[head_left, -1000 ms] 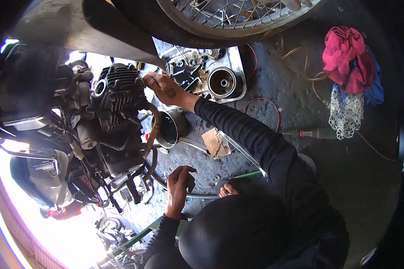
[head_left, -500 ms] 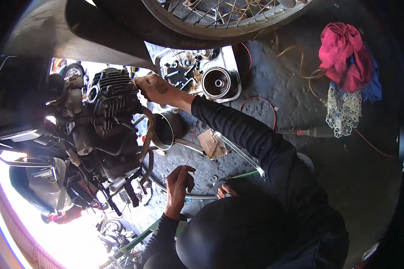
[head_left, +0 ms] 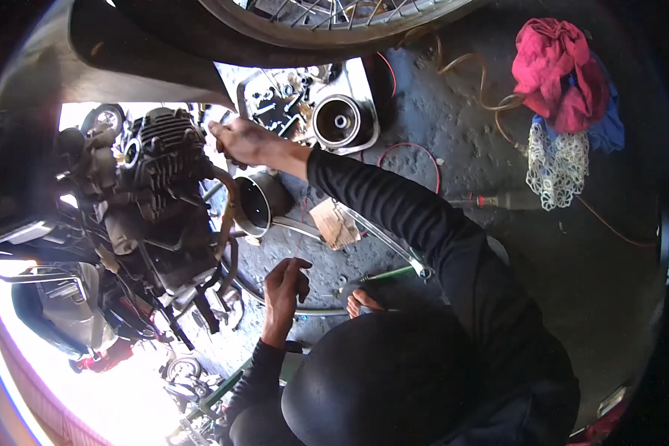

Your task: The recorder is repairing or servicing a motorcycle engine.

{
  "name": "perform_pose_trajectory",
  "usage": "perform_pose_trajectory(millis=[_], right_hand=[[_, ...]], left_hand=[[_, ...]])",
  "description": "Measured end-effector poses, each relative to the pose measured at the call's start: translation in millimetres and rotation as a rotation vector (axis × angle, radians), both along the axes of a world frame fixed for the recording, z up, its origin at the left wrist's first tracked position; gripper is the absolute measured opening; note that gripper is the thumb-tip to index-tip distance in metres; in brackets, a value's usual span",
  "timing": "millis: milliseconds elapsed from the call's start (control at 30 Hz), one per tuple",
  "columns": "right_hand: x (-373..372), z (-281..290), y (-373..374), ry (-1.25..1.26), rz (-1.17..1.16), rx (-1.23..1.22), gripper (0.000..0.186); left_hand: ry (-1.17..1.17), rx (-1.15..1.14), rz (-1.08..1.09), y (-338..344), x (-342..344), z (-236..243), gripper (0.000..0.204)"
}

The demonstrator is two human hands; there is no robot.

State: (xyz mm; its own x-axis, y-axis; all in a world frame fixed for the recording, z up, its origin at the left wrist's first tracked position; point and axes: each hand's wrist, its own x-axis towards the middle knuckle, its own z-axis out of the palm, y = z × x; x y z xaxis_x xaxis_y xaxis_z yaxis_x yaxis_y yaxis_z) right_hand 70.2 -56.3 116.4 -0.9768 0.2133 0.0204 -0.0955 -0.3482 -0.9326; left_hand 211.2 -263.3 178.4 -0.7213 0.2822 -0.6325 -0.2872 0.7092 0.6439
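My right hand [head_left: 239,143] is closed beside the finned engine [head_left: 167,141] of a motorcycle, close to the right side of its cylinder head. Whatever the fingers grip there, if anything, is too small to make out. Lower down, my left hand [head_left: 286,286] hovers above the floor with its fingers curled in and the forefinger partly bent out. Nothing I can name shows between them. Under my right wrist stands a round metal pot [head_left: 254,207] with a long handle. A metal tray [head_left: 364,97] of dark bolts and small parts lies beyond my right forearm.
A spoked wheel [head_left: 334,33] crosses the top. A round metal drum [head_left: 337,121] sits in the tray. Cardboard [head_left: 336,223], a long wrench [head_left: 386,243] and a green-shafted tool [head_left: 390,273] lie near bare toes [head_left: 362,301]. Pink cloth [head_left: 561,70] is at right.
The whole view has shifted, so the scene sits farther left and higher. My right hand has turned slightly beside the cylinder head, while my left hand keeps nearly the same pose.
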Motion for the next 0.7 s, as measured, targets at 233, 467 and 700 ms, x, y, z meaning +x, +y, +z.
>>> perform_pose_trajectory(millis=[233,467,700], right_hand=[[181.0,-80.9,-31.5,-0.281,0.139,0.889,0.023],[220.7,-124.8,-96.4,-0.431,-0.038,1.408,0.004],[216.1,-150.1,-91.1,-0.469,-0.143,1.330,0.010]], left_hand=[[-0.220,-0.092,-0.033,-23.9,15.7,-22.6,0.030],[-0.241,-0.115,-0.150,-14.5,18.0,-34.9,0.029],[-0.237,-0.117,-0.163,-16.4,21.4,-33.2,0.030]])
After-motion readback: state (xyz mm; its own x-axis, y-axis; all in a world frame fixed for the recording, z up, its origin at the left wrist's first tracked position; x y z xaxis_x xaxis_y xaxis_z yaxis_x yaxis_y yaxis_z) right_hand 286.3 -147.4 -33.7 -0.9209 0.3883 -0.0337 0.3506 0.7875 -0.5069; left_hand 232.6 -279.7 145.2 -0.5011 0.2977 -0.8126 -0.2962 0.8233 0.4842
